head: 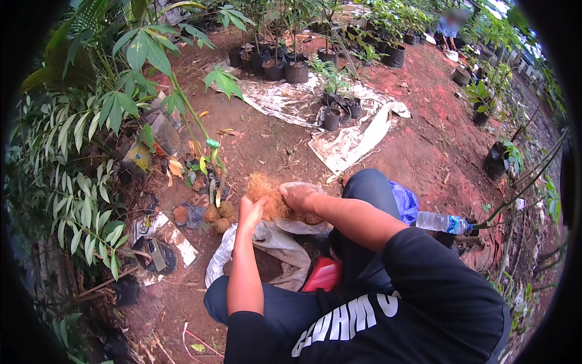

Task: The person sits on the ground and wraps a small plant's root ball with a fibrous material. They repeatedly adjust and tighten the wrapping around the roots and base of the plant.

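Between my hands is a loose tuft of orange-brown coconut fibre (268, 193). My left hand (252, 212) grips its near left side, thumb uppermost. On its right side my right hand (301, 198) pinches the fibre, with its fingertips partly hidden. Below and behind the right hand lies a clear plastic bag (298, 226) with more fibre showing in it. An open white woven sack (291, 259) stands in front of my crossed legs, with dark soil (261, 264) inside. Several round brownish balls (223, 224) rest on the ground left of my left hand.
A red plastic object (323, 274) sits by the sack. To the right are a blue plastic bag (403, 200) and a water bottle (441, 223). A black pot (168, 257) bears a small device (157, 255). Potted plants (295, 70) stand ahead; a person (448, 34) is far off.
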The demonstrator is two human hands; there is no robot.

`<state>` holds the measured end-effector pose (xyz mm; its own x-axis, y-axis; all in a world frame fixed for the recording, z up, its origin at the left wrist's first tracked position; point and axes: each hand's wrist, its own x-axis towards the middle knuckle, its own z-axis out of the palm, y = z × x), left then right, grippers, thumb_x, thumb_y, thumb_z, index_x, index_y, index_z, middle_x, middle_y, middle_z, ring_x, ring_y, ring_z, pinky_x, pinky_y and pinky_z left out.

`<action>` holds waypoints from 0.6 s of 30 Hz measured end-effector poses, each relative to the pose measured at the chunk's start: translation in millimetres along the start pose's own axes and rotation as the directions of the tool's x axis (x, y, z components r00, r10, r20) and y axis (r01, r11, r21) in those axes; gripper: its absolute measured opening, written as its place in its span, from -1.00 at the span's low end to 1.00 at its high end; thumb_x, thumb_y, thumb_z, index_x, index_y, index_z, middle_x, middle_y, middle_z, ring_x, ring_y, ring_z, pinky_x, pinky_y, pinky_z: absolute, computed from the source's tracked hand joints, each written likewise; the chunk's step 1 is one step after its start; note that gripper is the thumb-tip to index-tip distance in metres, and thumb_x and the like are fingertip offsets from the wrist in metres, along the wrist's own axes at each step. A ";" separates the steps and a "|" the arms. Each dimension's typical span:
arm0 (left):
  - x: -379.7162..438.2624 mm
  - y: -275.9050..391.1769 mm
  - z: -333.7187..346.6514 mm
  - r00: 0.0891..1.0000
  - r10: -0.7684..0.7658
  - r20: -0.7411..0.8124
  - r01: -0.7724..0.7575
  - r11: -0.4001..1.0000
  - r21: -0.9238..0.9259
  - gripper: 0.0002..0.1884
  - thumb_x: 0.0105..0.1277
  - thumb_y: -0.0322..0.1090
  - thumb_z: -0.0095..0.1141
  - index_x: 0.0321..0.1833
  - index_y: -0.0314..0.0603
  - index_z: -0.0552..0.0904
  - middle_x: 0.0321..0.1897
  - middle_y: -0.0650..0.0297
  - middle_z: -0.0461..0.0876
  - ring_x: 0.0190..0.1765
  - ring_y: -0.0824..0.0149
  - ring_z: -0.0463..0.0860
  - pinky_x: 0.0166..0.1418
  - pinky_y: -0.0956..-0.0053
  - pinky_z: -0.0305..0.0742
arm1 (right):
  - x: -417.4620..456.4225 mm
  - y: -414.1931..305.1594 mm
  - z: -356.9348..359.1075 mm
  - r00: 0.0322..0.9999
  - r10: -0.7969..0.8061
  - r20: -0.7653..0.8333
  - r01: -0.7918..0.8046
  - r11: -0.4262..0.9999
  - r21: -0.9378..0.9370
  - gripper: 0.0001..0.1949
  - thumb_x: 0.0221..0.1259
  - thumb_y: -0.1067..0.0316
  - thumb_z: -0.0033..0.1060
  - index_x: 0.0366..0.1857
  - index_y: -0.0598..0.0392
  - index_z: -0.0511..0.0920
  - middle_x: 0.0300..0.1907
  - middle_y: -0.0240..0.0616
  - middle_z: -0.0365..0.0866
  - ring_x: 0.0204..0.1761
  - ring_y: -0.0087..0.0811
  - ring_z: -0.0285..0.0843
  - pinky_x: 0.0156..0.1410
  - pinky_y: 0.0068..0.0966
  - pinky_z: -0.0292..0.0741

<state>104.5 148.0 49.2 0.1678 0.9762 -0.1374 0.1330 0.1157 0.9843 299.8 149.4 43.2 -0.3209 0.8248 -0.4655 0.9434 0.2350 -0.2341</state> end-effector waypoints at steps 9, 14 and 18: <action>5.0 -17.7 -5.4 0.983 -0.159 0.097 0.170 0.978 -0.121 -0.54 0.35 -0.38 0.26 0.30 -0.32 0.54 0.07 0.11 0.71 0.02 0.23 0.76 0.02 0.27 0.73 | 14.6 14.6 -5.4 0.993 -0.074 -0.088 0.095 0.956 0.276 -0.26 0.11 0.36 0.47 0.48 0.11 0.45 0.19 0.11 0.74 0.29 0.00 0.70 0.30 -0.17 0.64; 13.2 -22.8 -9.9 0.993 -0.116 -0.031 0.101 0.949 -0.298 -0.48 0.33 -0.40 0.22 0.35 -0.29 0.48 0.09 0.09 0.67 0.05 0.12 0.76 0.03 0.14 0.76 | 3.5 -0.2 2.7 0.989 0.096 -0.110 -0.069 0.970 0.231 -0.53 0.14 0.40 0.38 0.22 0.00 0.71 0.13 0.00 0.79 0.19 -0.01 0.77 0.24 -0.09 0.67; 22.5 -36.6 -33.7 0.994 -0.068 -0.080 0.025 0.893 -0.449 -0.49 0.37 -0.45 0.21 0.38 -0.25 0.45 0.10 0.13 0.64 0.10 0.18 0.68 0.19 0.18 0.65 | 3.8 -16.6 40.7 0.915 0.248 -0.317 -0.058 0.861 0.506 -0.60 0.30 0.32 0.22 0.22 -0.11 0.71 0.07 0.13 0.78 0.15 0.06 0.77 0.19 -0.04 0.69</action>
<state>70.5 172.0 13.8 0.0796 0.9777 -0.1945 -0.3153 0.2098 0.9255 279.6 127.7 10.6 -0.0334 0.9764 -0.2131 0.7880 -0.1054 -0.6065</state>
